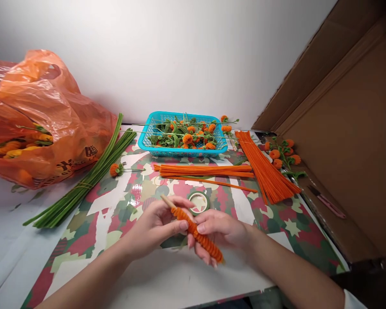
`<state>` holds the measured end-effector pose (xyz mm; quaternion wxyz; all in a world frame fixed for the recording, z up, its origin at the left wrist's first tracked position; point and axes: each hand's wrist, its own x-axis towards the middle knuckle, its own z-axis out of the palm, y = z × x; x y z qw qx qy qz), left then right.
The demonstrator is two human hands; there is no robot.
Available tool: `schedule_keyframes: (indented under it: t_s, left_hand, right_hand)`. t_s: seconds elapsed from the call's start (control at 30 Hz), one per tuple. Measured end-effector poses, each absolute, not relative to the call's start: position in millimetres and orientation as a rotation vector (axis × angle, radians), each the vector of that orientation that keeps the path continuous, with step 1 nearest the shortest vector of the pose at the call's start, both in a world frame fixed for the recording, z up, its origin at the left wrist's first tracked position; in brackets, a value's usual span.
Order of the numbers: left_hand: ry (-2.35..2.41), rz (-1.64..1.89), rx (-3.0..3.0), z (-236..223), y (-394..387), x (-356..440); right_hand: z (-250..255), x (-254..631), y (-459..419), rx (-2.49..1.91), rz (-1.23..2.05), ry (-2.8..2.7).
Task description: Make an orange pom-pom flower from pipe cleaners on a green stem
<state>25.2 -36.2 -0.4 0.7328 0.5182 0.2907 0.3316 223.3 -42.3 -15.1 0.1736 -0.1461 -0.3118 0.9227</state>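
and here the orange coil (209, 243) is held above the tabletop (167, 283), wrapped around a thin stick (168, 201) and slanted down to the right. by the left hand (162, 221) its upper stretch is gripped, thumb and fingers clamped on it; by the right hand (221, 229) its middle is pinched, thumb on top, fingers curled beneath. the winding looks well along: most of the stick is covered, and only its upper end is left plainly bare. whether the coil is fastened cannot be told. plenty of orange stems (266, 167) and green stems (86, 182) are seen lying straight and unwound, so much material appears unused. over to the containers! the turquoise basket (183, 151) is well stocked with orange flowers (187, 138) and greenery, with some thin stalks laid across its rim. in the orange bag (67, 111), at the left, yellow and orange pieces (13, 148) are glimpsed; the rest is hidden by crumpled plastic. just beyond the fingers, a roll of green tape (207, 201) is set.
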Motion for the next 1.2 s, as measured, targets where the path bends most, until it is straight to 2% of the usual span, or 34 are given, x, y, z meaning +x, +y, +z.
schedule_keyframes:
  t_s: [0.3,1.2]
  left_hand:
    - [0.57,0.847,1.025,0,-38,36]
    - [0.747,0.774,1.196,0,-38,33]
  right_hand:
    - [-19,217,-51,-0.575,2.312,-1.041]
    - [-14,216,-56,-0.746,2.285,-1.101]
